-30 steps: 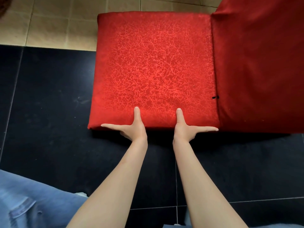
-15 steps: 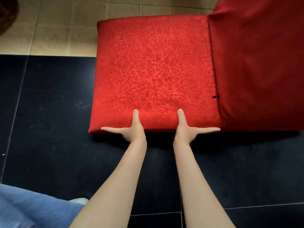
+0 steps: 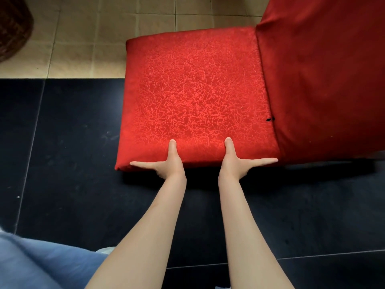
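Black tiled floor (image 3: pixel 62 174): one glossy dark stretch beneath the scene. Whether the cushion rests on it or is held just above it cannot be told.
Plain red fabric-covered seat (image 3: pixel 323 80): one, at right. The cushion's right side sits flush against it, apparently being lined up as its neighbour.
Square red cushion with a crackle-textured cover (image 3: pixel 198 97): one, lying flat at centre across the line between dark and beige flooring, its near edge in both hands.
Beige floor tiles (image 3: pixel 93 38): one pale band along the top.
Blue denim trouser leg (image 3: pixel 31 263): one, lower left, the person's own.
Dark woven basket (image 3: pixel 12 28): one, partly in view at top left, well apart.
Left hand (image 3: pixel 166 165): one, thumb flat on top, fingers along and under the near edge. It pinches the cushion by its left corner, a grip suited to steering.
Right hand (image 3: pixel 235 163): one, mirroring that pinch towards the seat.
Small black mark (image 3: pixel 270 119): one, at the seam.
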A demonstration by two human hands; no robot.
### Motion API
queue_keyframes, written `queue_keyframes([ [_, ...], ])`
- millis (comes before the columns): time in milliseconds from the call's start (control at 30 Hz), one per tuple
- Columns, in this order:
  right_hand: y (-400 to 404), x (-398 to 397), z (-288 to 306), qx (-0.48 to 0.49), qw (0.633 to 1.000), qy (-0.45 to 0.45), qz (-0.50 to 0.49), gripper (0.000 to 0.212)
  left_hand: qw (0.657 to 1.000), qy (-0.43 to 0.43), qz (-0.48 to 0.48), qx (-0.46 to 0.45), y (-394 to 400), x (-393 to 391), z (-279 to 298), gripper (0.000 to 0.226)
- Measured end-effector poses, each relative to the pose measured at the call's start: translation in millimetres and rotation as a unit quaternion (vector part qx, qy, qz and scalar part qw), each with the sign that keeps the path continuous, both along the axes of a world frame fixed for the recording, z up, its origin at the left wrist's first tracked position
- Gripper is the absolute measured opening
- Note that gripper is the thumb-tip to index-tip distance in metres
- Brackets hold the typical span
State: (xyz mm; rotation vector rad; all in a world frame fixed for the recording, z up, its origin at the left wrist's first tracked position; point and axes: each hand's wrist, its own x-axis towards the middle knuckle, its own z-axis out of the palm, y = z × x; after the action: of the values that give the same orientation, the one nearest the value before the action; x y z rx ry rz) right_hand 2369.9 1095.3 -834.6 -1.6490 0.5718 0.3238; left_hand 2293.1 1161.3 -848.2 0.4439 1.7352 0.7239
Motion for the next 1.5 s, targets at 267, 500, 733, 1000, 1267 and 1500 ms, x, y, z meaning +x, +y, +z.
queue_keyframes([
  [267,-3.2,-10.0,45.0,-0.03,0.999,0.027,-0.011,0.136,0.999,0.025,-0.01,-0.048,-4.7,-12.0,42.3,0.135],
  [500,-7.0,-21.2,88.4,-0.057,0.996,0.07,-0.003,0.137,0.996,0.05,0.011,-0.074,-10.8,-26.8,79.9,0.136],
  [733,-11.8,-40.5,129.6,-0.091,0.991,0.102,0.008,0.138,0.992,0.064,0.017,-0.106,-17.0,-52.4,112.3,0.138],
  [1000,-11.2,-94.9,176.4,-0.107,0.982,0.158,-0.011,0.141,0.983,0.11,0.007,-0.145,-13.3,-111.3,154.8,0.141],
  [1267,-11.4,-168.4,211.6,-0.144,0.97,0.193,-0.031,0.142,0.977,0.151,-0.012,-0.152,-10.7,-180.5,196.0,0.139],
  [1500,-3.6,-210.7,242.9,-0.172,0.959,0.223,-0.04,0.142,0.964,0.208,-0.041,-0.161,0.3,-217.3,232.6,0.136],
])
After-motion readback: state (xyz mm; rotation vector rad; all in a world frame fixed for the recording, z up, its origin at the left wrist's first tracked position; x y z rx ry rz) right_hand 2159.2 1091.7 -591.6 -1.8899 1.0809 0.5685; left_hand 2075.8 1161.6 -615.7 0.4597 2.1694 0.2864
